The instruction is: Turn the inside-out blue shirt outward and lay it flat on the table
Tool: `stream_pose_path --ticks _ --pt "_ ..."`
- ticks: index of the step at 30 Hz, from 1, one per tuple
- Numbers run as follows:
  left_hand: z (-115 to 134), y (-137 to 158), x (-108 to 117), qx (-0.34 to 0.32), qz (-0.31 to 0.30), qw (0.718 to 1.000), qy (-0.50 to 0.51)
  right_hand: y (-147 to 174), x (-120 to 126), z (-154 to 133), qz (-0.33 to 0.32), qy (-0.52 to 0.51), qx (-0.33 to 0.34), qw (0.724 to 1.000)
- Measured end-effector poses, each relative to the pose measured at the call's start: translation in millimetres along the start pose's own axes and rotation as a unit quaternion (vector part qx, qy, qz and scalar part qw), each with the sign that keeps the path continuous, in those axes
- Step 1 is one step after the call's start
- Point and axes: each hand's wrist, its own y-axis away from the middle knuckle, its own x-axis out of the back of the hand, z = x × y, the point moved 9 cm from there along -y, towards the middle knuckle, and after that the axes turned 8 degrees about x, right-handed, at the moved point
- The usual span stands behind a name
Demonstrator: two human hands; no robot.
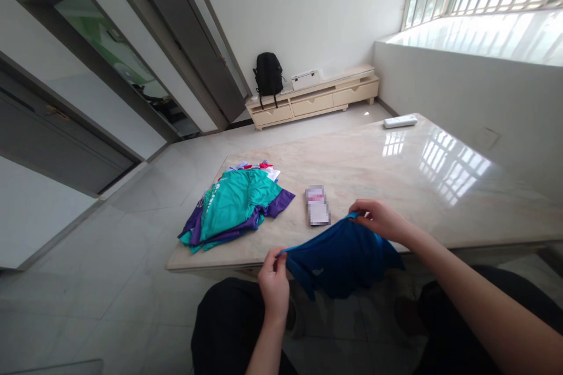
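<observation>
Blue garment: a limp, royal-blue sports shirt of shiny knit cloth (pixel 341 258) hung over the near edge of the polished beige marble table (pixel 396 170), its upper hem pulled into a line and its body sagging below the table's rim toward the person's lap.
Left hand: the left hand (pixel 273 284) was just off the table's near edge, thumb and fingers closed in a pinch on the shirt's left end.
Right hand: the right hand (pixel 380 220) was over the table's near edge, fingers curled narrow and gripping the hem's right end.
Step in hand: by the look of it, the shirt was being held out by its hem between two pinches, not yet laid on the table.
Next move: judged from the sag, setting the cloth down flat would call for both pinches to hold and for the hem to be kept taut above the table's bare near part.
Pile: a loose heap of teal, purple and white garments (pixel 233 205) lay at the table's left corner.
Packet: a small flat pink-and-white packet (pixel 317 205) lay on the table between that heap and the right hand.
Remote: a white oblong remote (pixel 400 122) rested at the table's far edge.
Beyond the table: a black backpack (pixel 268 76) sat on a low cream wooden cabinet (pixel 316 99) by the wall.
</observation>
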Motion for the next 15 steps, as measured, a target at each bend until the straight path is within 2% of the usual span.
stream_pose_path --ticks 3,5,8,11,13,15 --pt "4 -4 30 -0.002 0.092 0.995 -0.03 6 5 -31 0.083 0.022 0.092 0.992" --pt "20 -2 48 -0.061 0.14 0.985 -0.074 16 16 -57 0.146 0.055 0.177 0.972" --pt "46 8 59 -0.184 0.165 0.958 -0.146 38 32 -96 0.207 0.126 0.3 0.923" --pt "54 8 61 -0.267 0.149 0.932 -0.194 53 37 -120 0.191 0.158 0.369 0.896" --pt "50 -2 69 -0.26 0.166 0.928 -0.21 56 35 -126 0.167 0.149 0.386 0.895" --pt "44 -15 81 -0.221 0.202 0.931 -0.208 54 33 -124 0.153 0.112 0.378 0.906"
